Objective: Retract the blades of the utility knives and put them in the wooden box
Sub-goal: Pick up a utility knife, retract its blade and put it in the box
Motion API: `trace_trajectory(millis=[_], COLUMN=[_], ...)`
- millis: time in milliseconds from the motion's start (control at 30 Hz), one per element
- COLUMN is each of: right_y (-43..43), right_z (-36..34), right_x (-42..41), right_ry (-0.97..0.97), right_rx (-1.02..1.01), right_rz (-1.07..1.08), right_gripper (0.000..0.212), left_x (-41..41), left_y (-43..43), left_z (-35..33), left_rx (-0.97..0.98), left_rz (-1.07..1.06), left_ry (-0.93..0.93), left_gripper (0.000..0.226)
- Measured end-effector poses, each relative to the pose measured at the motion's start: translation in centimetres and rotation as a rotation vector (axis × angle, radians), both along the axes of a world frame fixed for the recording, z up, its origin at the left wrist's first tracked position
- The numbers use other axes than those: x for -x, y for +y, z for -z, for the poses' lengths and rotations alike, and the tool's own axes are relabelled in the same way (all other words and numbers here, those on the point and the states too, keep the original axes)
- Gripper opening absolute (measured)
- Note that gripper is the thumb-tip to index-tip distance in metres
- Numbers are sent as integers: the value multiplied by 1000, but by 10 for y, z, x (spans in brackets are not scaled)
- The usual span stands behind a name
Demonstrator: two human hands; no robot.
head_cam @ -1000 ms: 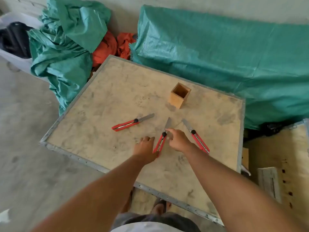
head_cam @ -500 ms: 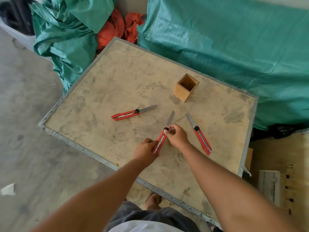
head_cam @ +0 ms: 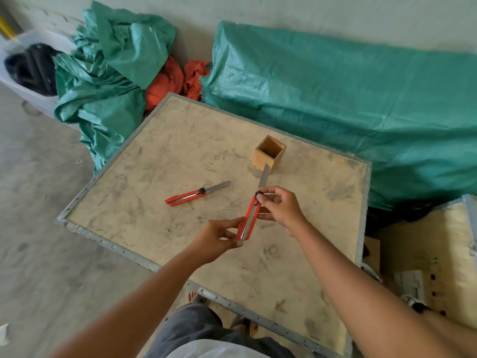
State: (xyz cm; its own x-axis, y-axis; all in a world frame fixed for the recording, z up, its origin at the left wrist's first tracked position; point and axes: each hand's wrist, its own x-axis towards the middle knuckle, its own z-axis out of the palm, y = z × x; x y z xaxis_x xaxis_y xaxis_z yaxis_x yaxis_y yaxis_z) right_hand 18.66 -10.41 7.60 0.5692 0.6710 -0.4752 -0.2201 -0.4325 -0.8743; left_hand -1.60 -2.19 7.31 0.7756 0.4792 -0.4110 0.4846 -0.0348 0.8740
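Observation:
I hold a red utility knife (head_cam: 249, 218) above the table with both hands. My left hand (head_cam: 215, 240) grips its rear end. My right hand (head_cam: 281, 206) pinches the front end at the black slider knob. Its grey blade (head_cam: 264, 175) sticks out toward the wooden box (head_cam: 269, 154), which stands open-topped at the table's far middle. A second red knife (head_cam: 192, 197) lies on the table to the left, blade extended to the right. The third knife is hidden behind my right hand.
The work surface is a worn plywood table (head_cam: 154, 202) with a metal rim. Green tarps (head_cam: 348, 112) lie bunched behind and to the left of it, with orange cloth (head_cam: 178, 81) between them. Wooden crates (head_cam: 426, 254) stand at the right. My feet show under the near edge.
Both hands closed on the middle knife and lifted it off the table. The blade now points up toward the box. My right hand now covers the right-hand knife.

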Motion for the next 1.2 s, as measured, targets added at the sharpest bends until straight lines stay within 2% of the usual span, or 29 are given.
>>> trace_trajectory(millis=[200,367,567,800,933,1000,1200], right_y=[-2,3,16,29,33,33,27], right_z=[-45,-66,-69,-73,-67,-61,-58], right_x=[4,29,63,89,98,100,94], right_ry=[-42,-77,-261,-350,-424,-464,-404], right_rx=[-103,-108,-58,-20,-7,18,-10], right_rz=[38,-65,-147,-168,-58,-13,-45], right_gripper=[23,23,21,28,10,13,22], left_x=[0,7,23,31,30,28,20], left_y=[14,37,65,89,94,95,94], left_z=[-28,-43,-40,-41,-44,-44,-47], left_rx=[70,134,201,169,162,147,111], left_rz=[-72,-98,-67,-2,26,46,91], left_ry=[-121,-215,-295,-307,-288,-276,-261], left_gripper=[53,48,46,48,48,48,47])
